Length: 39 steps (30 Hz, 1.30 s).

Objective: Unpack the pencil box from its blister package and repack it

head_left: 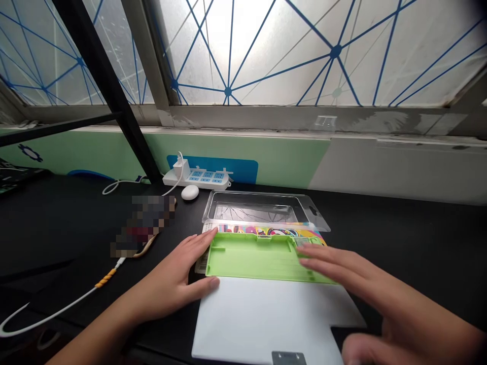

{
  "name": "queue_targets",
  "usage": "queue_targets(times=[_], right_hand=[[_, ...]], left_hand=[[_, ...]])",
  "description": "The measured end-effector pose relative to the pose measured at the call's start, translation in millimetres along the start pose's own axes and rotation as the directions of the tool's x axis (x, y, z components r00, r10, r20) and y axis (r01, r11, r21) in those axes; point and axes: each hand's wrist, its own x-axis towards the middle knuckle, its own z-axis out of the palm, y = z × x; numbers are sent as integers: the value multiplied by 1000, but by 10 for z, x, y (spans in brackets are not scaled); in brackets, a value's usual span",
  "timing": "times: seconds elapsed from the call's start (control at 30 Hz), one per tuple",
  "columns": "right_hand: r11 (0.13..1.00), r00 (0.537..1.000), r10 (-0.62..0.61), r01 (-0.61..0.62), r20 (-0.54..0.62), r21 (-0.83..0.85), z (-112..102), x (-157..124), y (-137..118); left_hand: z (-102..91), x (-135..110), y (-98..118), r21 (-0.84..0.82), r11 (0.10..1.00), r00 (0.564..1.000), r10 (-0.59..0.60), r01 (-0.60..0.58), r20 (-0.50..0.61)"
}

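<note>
A light green shallow plastic tray with moulded ridges and a small compartment lies on the black table. Directly below it is a flat white panel with a grey metal-looking plate at its near edge. My left hand rests at the tray's left side, fingers stretched along the far corner and thumb apart at the near corner. Over the tray's right end, my right hand has its fingers extended flat, with the thumb lower down by the panel's right edge. Neither hand is wrapped round anything.
Behind the tray lie a colourful printed card and a clear plastic blister shell. A white power strip with a plugged charger and a white rounded object stand farther back. At left, a white cable runs to a blurred-out object.
</note>
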Motion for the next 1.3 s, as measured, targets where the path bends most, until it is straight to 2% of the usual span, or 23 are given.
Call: queue_targets(times=[0.1, 0.17, 0.27, 0.47, 0.57, 0.67, 0.77, 0.9, 0.97, 1.03, 1.1, 1.17, 1.3], right_hand=[[999, 984, 43, -39, 172, -29, 56, -163, 301], [996, 975, 85, -81, 205, -27, 115, -227, 403], [991, 969, 126, -133, 214, 16, 178, -239, 424], [955, 975, 194, -214, 111, 205, 169, -114, 384], [931, 973, 218, -229, 70, 285, 158, -83, 391], [905, 966, 247, -259, 76, 337, 168, -76, 402], [918, 961, 257, -276, 101, 287, 219, -91, 416], [963, 983, 183, -180, 7, 200, 304, -139, 401], [971, 989, 140, -126, -55, 205, 295, -140, 382], [972, 989, 109, -85, -99, 220, 232, -91, 383], [967, 985, 103, -67, -138, 245, 135, 35, 429], [952, 979, 117, -64, -165, 299, 37, 237, 522], [879, 969, 202, -114, -145, 464, -42, 731, 774]], left_hand=[[14, 19, -11, -5, 1000, 1000, -23, 23, 4], [31, 27, -34, -7, 1000, 1000, -13, 13, -1], [68, 8, -81, -24, 1000, 1000, 15, -15, -16], [112, -87, -141, -167, 986, 998, -19, 7, -66], [93, -94, -154, -232, 972, 998, 10, -26, -70], [77, -70, -159, -256, 964, 995, 53, -73, -86], [96, -40, -159, -194, 978, 993, 63, -81, -99], [170, -34, -157, -24, 995, 980, 93, -99, -177], [206, -42, -142, 25, 987, 952, 159, -158, -261], [224, -23, -99, 48, 977, 904, 209, -206, -373], [214, 61, -24, 60, 975, 849, 215, -213, -483], [169, 236, 72, 47, 981, 819, 183, -188, -543], [7, 750, 207, 25, 997, 826, 79, -79, -559]])
